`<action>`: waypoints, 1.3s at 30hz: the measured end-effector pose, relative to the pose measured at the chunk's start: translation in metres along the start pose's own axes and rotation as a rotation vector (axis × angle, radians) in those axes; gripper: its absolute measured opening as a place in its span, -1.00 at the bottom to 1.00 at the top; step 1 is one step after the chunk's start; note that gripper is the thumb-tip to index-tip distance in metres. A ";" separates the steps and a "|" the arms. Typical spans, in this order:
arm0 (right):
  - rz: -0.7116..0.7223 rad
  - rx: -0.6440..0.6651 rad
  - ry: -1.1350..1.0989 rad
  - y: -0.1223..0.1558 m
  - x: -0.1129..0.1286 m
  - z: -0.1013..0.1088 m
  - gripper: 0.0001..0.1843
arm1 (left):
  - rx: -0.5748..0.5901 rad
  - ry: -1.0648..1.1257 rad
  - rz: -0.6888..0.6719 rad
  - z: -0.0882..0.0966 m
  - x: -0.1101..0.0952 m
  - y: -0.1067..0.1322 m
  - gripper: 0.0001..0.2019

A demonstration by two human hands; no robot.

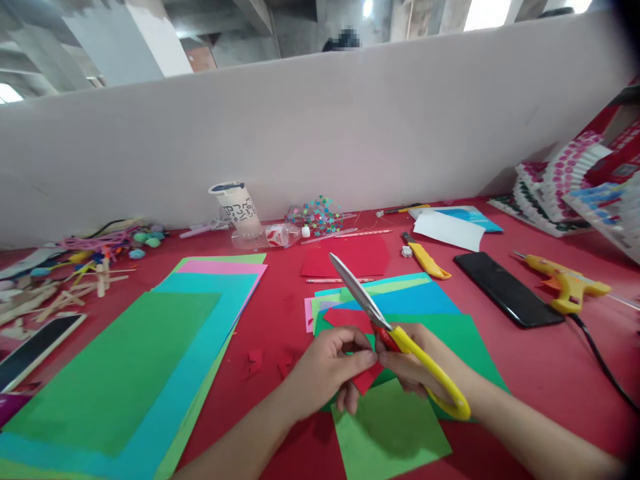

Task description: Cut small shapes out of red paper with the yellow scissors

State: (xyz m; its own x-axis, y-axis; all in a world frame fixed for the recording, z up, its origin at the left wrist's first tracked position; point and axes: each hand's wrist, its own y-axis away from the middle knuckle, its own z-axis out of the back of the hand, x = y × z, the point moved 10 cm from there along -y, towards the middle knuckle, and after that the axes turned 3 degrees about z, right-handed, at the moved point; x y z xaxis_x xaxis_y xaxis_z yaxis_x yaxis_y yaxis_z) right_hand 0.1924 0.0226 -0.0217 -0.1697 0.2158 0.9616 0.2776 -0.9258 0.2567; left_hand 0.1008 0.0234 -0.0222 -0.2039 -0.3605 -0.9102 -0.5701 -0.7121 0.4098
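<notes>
Left hand (327,370): you are pinching a small piece of red paper (367,379) between thumb and fingertips, holding it up over the green sheets.
Right hand (415,367): your fingers are clenched through the yellow handles of the scissors (395,333), which are gripped firmly; the blades are pointing up and away from your knuckles and look closed or nearly so.
Red paper: it is sitting right at your left fingertips, touching the base of the blades, its lower corner hanging below your fingers.
Done so far: judging by the red scraps (270,363) lying just left of your left hand, some trimming is already finished.
Left to do: the piece is looking only partly shaped; how many cuts remain, I cannot tell.
Beyond your fingers: a stack of coloured sheets (400,300) is lying under the blades, and a larger red sheet (350,260) farther off.
Right of your right hand: a phone (507,289) and a glue gun (570,283) are resting well apart from it.
</notes>
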 end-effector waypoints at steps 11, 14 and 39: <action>0.068 -0.216 0.056 0.007 0.008 0.022 -0.89 | -0.036 0.205 0.027 -0.003 -0.001 0.003 -0.75; 0.100 -0.223 0.076 0.008 0.010 0.023 -0.86 | -0.051 0.245 0.036 -0.005 0.004 0.002 -0.74; 0.143 0.182 0.380 0.024 0.022 -0.012 -0.37 | -0.580 0.222 -0.442 0.067 -0.051 0.046 -0.85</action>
State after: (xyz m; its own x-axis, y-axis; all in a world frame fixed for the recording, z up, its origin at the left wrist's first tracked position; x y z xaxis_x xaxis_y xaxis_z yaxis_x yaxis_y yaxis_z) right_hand 0.1836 0.0017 0.0046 -0.4434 -0.0716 0.8935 0.4798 -0.8609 0.1692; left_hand 0.0318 0.0499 0.0391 0.1463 -0.0372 -0.9885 -0.0395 -0.9987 0.0317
